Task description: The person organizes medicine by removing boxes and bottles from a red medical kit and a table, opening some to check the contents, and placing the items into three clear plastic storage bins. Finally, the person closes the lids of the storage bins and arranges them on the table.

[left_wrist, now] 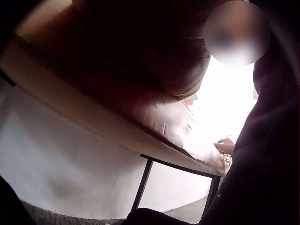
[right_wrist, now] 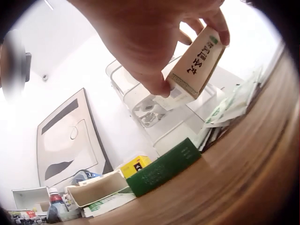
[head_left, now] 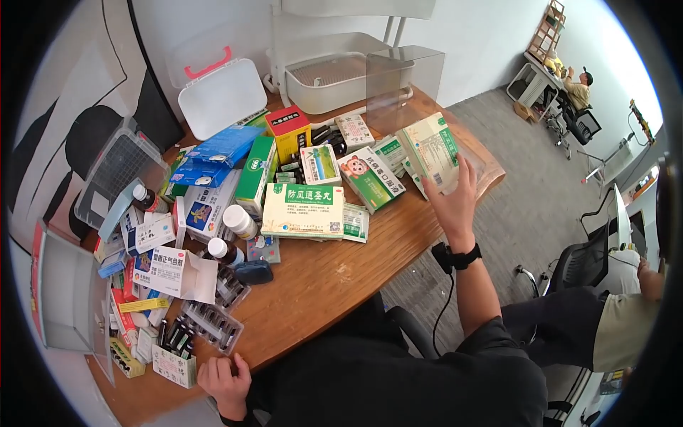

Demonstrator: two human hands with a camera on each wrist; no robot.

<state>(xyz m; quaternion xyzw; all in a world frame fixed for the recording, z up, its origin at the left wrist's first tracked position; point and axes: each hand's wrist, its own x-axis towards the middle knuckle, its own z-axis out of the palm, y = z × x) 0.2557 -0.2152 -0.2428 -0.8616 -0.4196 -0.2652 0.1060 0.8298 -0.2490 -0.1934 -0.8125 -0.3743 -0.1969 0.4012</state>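
The white-and-green box (head_left: 432, 151) is off the desk (head_left: 334, 285), held up at the far right of the medicine pile, above the edge of a clear tray (head_left: 478, 165). The right hand (head_left: 453, 196) pinches it: in the right wrist view the thumb (right_wrist: 157, 84) presses one narrow side and the fingertips (right_wrist: 216, 26) curl over the far end, so the box (right_wrist: 196, 63) hangs tilted, well clear of the wood. The left hand (head_left: 224, 381) rests on the near desk edge beside a small white carton (head_left: 173, 366), fingers loosely bent and holding nothing; its wrist camera shows only the desk's underside.

By my reading the step in hand is lifting one box out of the heap, to read or sort it. The next move would call for keeping the pinch firm while choosing a spot, since the large green-banded box (head_left: 304, 209) and other packs crowd the desk just left.
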